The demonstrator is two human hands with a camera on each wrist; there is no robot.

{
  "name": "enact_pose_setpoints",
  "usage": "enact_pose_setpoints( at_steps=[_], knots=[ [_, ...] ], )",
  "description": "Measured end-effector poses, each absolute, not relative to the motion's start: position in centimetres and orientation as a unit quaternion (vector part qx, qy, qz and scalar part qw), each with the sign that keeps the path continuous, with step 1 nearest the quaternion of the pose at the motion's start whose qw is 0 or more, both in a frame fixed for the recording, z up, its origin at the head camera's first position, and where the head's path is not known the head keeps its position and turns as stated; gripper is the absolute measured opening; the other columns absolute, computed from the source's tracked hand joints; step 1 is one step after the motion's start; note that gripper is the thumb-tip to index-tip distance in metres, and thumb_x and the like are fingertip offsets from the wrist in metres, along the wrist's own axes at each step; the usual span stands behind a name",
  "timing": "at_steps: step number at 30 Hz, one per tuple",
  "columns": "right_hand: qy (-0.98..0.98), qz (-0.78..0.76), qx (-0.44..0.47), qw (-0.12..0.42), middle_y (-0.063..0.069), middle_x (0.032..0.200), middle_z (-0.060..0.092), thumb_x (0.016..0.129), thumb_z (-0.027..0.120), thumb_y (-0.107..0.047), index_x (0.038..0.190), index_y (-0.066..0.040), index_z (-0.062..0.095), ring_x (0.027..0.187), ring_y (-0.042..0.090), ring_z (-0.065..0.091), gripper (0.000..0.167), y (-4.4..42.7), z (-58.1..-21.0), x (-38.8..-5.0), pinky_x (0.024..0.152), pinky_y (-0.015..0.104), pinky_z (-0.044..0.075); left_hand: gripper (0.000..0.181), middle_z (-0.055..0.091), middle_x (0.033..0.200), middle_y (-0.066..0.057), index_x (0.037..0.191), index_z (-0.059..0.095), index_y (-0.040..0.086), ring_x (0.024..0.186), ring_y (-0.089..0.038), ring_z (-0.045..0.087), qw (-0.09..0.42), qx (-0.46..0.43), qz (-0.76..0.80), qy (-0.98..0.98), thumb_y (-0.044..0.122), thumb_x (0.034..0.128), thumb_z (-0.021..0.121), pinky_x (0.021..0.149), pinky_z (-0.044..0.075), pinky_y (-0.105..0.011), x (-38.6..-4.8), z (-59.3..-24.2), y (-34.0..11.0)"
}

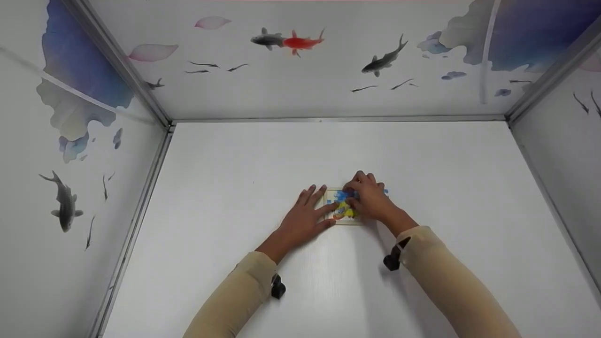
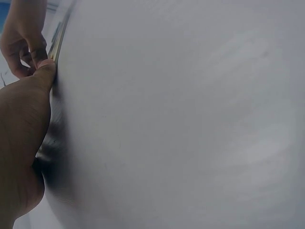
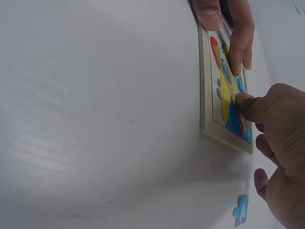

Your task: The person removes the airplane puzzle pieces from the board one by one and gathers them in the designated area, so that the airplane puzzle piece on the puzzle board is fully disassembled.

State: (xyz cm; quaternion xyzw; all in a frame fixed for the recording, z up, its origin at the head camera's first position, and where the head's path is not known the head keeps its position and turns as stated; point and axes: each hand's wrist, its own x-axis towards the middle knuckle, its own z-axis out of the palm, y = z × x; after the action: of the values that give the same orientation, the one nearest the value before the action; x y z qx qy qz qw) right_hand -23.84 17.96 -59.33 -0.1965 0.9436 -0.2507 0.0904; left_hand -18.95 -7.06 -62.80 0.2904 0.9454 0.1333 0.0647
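Well, left hand [image 1: 306, 217] rests, fingers spread, on puzzle [image 3: 226, 101] (right hand [image 1: 371, 197] curled, grip unclear)

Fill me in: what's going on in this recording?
A person is working on a small framed jigsaw puzzle on a white table. The spread left hand rests on one side of the puzzle, while the right hand has its thumb on the picture; whether it pinches a piece is unclear. A loose blue piece lies on the table beside the puzzle.
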Motion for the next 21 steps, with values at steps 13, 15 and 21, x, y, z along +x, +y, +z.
enact_pose_setpoints(
  at_steps=[13, 15, 21],
  knots=[
    [0.942, -0.264, -0.176, 0.107, 0.013, 0.129, 0.061, 0.107, 0.075, -0.016, 0.13, -0.011, 0.069, 0.124, 0.036, 0.051, 0.024, 17.83, -59.32, -23.83, 0.105, 0.071, 0.045, 0.062, 0.014, 0.188, -0.007, 0.17, 0.045, 0.038, 0.175, -0.036, 0.011, 0.076, 0.286, 0.148, 0.944, 0.066, 0.1152, 0.036, 0.142, 0.016, -0.055, -18.89, -62.64, -7.02],
    [0.942, -0.265, -0.181, 0.102, 0.013, 0.13, 0.061, 0.107, 0.074, -0.016, 0.129, -0.01, 0.07, 0.125, 0.037, 0.052, 0.023, 17.81, -59.3, -23.72, 0.105, 0.073, 0.045, 0.062, 0.013, 0.188, -0.007, 0.17, 0.044, 0.038, 0.175, -0.036, 0.01, 0.079, 0.286, 0.148, 0.944, 0.065, 0.1152, 0.037, 0.142, 0.016, -0.055, -18.89, -62.62, -7.01],
    [0.94, -0.266, -0.194, 0.089, 0.012, 0.135, 0.065, 0.106, 0.075, -0.013, 0.129, -0.009, 0.073, 0.129, 0.036, 0.055, 0.023, 17.72, -59.38, -23.67, 0.107, 0.07, 0.047, 0.061, 0.014, 0.188, -0.008, 0.17, 0.045, 0.038, 0.175, -0.036, 0.011, 0.075, 0.287, 0.148, 0.944, 0.064, 0.1156, 0.037, 0.142, 0.017, -0.055, -18.9, -62.6, -6.98]
  ],
)
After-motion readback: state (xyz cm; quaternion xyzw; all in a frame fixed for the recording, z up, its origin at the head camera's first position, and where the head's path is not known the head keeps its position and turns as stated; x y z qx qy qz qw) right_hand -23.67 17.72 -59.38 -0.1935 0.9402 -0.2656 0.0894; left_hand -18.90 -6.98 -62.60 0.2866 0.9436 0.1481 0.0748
